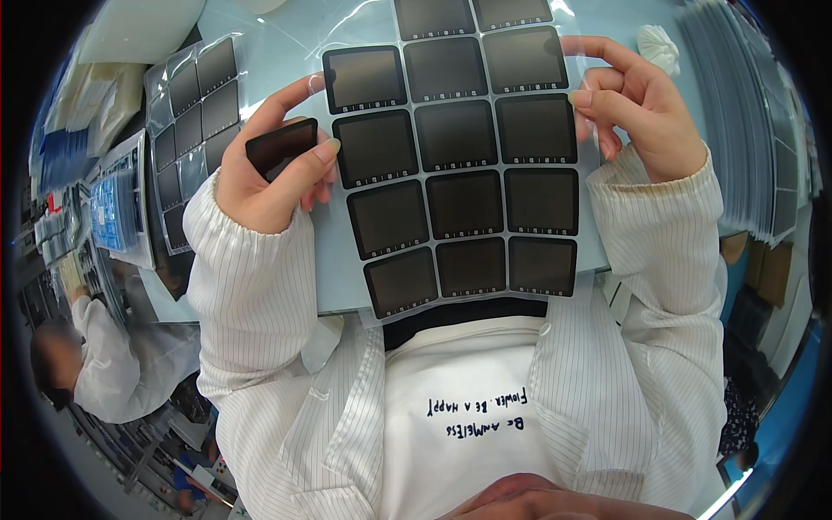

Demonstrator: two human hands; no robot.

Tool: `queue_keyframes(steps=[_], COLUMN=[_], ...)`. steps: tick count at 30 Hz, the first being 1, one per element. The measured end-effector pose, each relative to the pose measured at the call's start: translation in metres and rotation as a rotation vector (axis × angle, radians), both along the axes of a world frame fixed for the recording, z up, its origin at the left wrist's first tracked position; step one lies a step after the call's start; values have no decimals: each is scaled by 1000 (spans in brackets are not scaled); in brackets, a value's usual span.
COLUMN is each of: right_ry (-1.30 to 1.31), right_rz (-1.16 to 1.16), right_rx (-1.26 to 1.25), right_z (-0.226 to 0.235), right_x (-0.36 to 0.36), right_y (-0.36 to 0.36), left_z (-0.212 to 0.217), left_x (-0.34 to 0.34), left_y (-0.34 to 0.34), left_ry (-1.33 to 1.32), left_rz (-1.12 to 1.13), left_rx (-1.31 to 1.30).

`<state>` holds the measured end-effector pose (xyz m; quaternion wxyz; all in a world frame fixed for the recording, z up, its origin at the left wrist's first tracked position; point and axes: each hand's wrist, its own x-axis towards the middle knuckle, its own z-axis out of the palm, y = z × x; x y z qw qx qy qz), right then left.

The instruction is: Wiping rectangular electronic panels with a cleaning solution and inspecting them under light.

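Note:
Between my hands I hold up a clear plastic sheet with rows of dark rectangular panels point(459, 204), each edged in black with a line of small pale marks. My left hand point(251, 198) pinches the sheet's left edge between thumb and fingers. That same hand also has a loose dark glossy panel point(282, 149) tucked against its palm and fingers. On the other side, my right hand point(652, 117) grips the clear right edge, thumb on the front and index finger stretched along the upper part. The sheet's far end runs out of the picture.
A similar sheet of dark panels point(185, 134) lies on the table to the left, near blue packets point(115, 211) and piled plastic sleeves point(87, 100). A thick stack of clear sheets point(732, 121) stands at right, beside a crumpled white wad point(659, 50). A co-worker point(117, 360) is at lower left.

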<state>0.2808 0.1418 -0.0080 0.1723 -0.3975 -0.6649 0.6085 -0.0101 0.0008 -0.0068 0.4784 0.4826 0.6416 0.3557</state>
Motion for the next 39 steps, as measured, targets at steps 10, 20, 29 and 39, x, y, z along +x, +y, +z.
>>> queue_keyframes(steps=[10,20,29,39], right_ry=[4,5,-18,2], right_rz=[-17,2,-9,-8], right_rx=[24,25,56,63], right_z=[-1,-3,-3,-7], right_x=[0,0,0,0], right_y=[1,3,4,3], left_z=[1,1,2,1], left_x=[1,2,4,3], left_y=[2,2,3,2], left_ry=[12,-19,0,24], left_rz=[2,3,19,6], left_rx=[-17,-15,-21,-7])
